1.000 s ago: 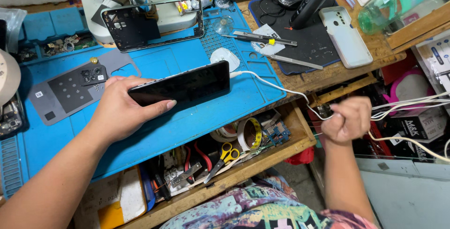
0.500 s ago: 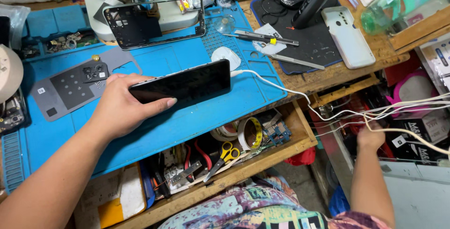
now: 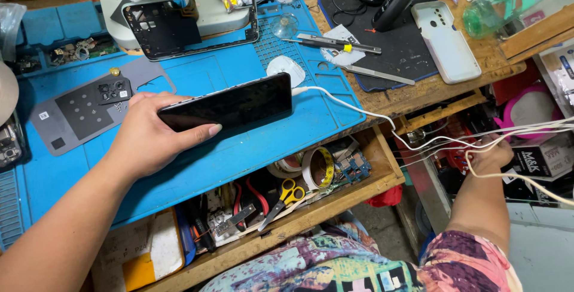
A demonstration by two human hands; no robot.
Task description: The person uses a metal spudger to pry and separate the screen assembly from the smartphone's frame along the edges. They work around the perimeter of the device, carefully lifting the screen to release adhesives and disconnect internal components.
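The left hand (image 3: 149, 139) curls its fingers (image 3: 200, 131) around the near end of a dark phone (image 3: 230, 108), thumb over the top edge, holding it on its long edge on the blue mat (image 3: 239, 160). A white cable (image 3: 353, 109) plugs into the phone's far end and runs off the mat to the right. There the right hand (image 3: 493, 154) reaches among white cables (image 3: 526, 131); whether its fingers grip them cannot be told.

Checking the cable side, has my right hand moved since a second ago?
Yes. The right hand has dropped down and out to the right, away from the wooden bench edge, among the white cables beside the bench.
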